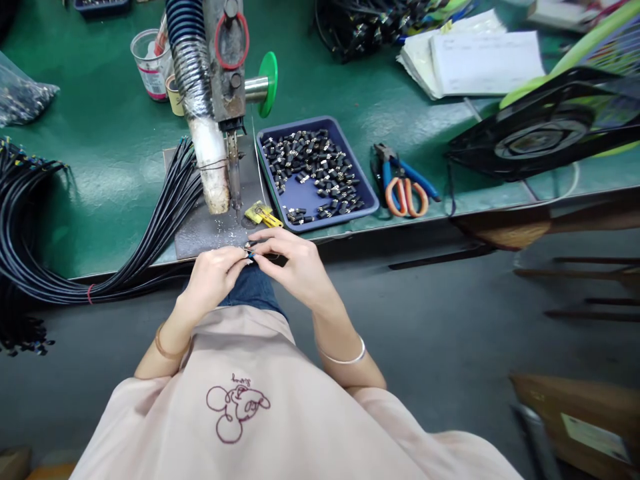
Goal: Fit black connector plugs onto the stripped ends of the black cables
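My left hand (214, 273) and my right hand (294, 261) meet at the front edge of the green bench, fingers pinched together. Between the fingertips sits a small dark connector piece (251, 251) on a cable end; both hands grip it. Just beyond them lies a grey metal plate (203, 230) under a bench machine (227, 80) with a thin vertical tip. A yellow part (263, 214) rests on the plate. A blue tray (367, 197) with several small black connectors stands to the right of the machine.
A thick bundle of black cables (60, 233) sweeps from the left edge to the plate. Blue pliers and orange scissors (405, 190) lie right of the tray. Papers (475, 60), a plastic cup (150, 63) and a tilted fan (545, 133) stand farther back.
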The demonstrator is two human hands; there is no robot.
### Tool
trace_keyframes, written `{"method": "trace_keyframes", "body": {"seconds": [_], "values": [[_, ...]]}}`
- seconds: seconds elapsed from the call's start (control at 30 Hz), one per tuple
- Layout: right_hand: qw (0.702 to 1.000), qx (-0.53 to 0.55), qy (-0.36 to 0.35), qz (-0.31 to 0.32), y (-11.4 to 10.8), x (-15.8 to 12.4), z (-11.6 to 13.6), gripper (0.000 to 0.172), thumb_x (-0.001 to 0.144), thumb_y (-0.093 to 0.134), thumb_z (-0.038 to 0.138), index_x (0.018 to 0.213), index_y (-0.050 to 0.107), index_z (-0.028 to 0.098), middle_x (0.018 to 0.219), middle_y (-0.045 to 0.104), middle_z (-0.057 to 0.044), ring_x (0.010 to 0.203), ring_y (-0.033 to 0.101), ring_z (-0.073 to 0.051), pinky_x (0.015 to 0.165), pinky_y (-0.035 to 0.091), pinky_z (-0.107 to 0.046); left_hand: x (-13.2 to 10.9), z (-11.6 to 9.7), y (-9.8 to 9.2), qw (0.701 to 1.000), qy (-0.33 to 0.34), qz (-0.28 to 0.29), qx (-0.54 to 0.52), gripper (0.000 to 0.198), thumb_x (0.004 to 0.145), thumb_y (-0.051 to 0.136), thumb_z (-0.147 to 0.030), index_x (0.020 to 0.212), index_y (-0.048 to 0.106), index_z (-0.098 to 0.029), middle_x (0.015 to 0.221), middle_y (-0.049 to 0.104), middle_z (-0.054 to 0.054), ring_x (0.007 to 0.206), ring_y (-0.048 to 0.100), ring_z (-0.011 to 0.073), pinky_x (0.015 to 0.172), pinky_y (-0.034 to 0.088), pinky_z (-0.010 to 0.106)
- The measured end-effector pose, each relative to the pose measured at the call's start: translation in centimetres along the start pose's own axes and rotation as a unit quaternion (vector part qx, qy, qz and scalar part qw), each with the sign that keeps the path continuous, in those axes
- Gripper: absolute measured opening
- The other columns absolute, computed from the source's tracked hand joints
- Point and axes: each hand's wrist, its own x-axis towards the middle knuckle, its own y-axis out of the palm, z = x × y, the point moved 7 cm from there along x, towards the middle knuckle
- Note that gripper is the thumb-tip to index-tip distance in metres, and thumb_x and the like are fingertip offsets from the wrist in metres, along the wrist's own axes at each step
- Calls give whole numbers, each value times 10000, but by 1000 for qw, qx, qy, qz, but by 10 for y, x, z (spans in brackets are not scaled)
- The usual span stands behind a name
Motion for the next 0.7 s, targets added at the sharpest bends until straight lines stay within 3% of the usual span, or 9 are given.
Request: {"method": "trace_keyframes", "body": {"seconds": [0.1,0.2,0.27,0.33,0.47,0.57,0.7], "values": [[1000,14,18,-16,-1,1,-3,117,833,613,163,744,675,208,1033,729,-68,947,711,-186,864,595,-352,-1,-2,3,999,-27,-6,23,189,925,542,-192,776,658,-179,695,668,48,606,593,157,602,410,253],[991,123,47,-37,1,-1,-4,106,849,639,217,748,664,198,1085,717,-78,902,730,-169,791,619,-313,-5,-5,0,986,-83,-69,-130,174,922,571,-255,782,638,-176,630,616,13,544,538,118,563,401,230],[988,141,36,-56,3,-3,2,110,855,650,217,749,665,197,1098,716,-77,870,735,-158,781,625,-305,-9,1,3,943,-148,-94,-284,220,907,620,-352,782,616,-171,576,573,-17,461,464,80,486,362,208],[991,86,-4,-98,3,-5,10,107,862,645,185,762,675,204,1073,725,-66,881,732,-157,814,623,-319,-13,9,10,887,-204,-110,-399,303,849,692,-441,773,590,-165,542,553,-36,390,375,45,407,278,192],[983,-19,-72,-165,5,-11,21,98,887,639,178,832,701,229,1011,747,-46,963,724,-186,894,612,-375,-17,21,16,826,-256,-128,-486,387,723,805,-475,774,600,-150,503,550,-48,365,306,15,377,177,172],[978,-3,-60,-199,0,-15,14,121,929,584,183,912,689,240,1023,750,-42,975,728,-188,841,624,-360,-15,25,14,813,-271,-135,-497,393,675,840,-465,753,628,-143,478,532,-52,382,320,16,390,181,171],[973,24,-84,-212,-6,-19,15,136,936,558,153,957,656,244,1055,750,-45,940,742,-177,790,635,-337,-10,24,10,825,-264,-142,-480,377,648,857,-453,695,655,-139,468,512,-50,417,388,33,412,245,178]]}}
